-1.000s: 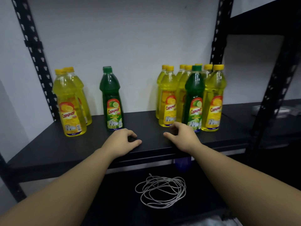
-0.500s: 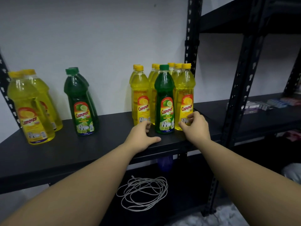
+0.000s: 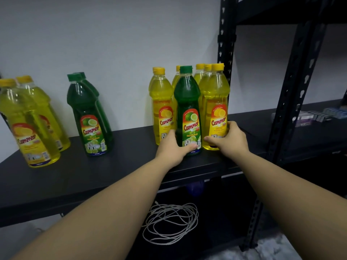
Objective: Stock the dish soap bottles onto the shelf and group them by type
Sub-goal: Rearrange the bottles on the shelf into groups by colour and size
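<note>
On the black shelf [image 3: 116, 166] a cluster of yellow lemon bottles [image 3: 162, 102] stands at the right, with one green lime bottle [image 3: 187, 102] at its front. My left hand [image 3: 175, 147] grips the base of that green bottle. My right hand [image 3: 228, 140] curls round the base of the front right yellow bottle [image 3: 217, 98]. Two green lime bottles [image 3: 85, 109] stand one behind the other at centre left. Two yellow bottles [image 3: 24, 113] stand at the far left.
A black upright post [image 3: 226, 44] rises right behind the cluster. A second rack [image 3: 289, 94] to the right carries small boxes [image 3: 319, 117]. Below the shelf lie a coil of white cord [image 3: 170, 224] and a purple object [image 3: 194, 188].
Both hands left the shelf's front edge and reached forward; the left now grips the green bottle, the right the front right yellow one. The view shifted right.
</note>
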Tool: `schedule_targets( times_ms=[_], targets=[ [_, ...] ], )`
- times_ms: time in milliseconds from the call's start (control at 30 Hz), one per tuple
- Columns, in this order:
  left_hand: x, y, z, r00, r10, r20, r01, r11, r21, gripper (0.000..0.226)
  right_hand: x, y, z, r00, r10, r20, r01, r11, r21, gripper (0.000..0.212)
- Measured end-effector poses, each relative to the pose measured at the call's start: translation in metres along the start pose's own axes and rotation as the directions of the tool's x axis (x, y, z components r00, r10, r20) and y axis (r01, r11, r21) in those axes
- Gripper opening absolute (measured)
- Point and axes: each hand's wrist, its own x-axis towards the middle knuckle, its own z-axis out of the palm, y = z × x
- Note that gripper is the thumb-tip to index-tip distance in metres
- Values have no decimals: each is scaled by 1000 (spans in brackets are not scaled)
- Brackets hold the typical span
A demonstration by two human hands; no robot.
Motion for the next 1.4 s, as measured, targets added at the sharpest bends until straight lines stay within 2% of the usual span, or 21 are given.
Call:
schedule_targets(
  times_ms=[167,300,467,733,1100,1400],
  targets=[
    [-21,-20,-37,999,-16,28,16,1000,-23,90,-18,-14,15,998,-35,43,34,999,8,92],
    [-41,-34,-70,999,-25,25,26,998,-57,81,-35,-32,33,996,-50,79,48,999,23,94],
    [-58,-54,-104,998,-58,4,58,996,-64,81,-53,-54,54,992,-59,109,57,998,21,95],
    [-75,-81,-142,996,-90,-19,88,993,-81,94,-71,-83,92,980,-102,171,100,995,19,96],
    [-85,-126,-201,976,-169,-139,167,986,-23,99,-83,-114,154,963,-112,245,89,991,103,99],
    [-81,-140,-213,934,-239,-265,223,971,-87,83,-82,-106,158,952,-125,281,90,987,134,97]
  ],
)
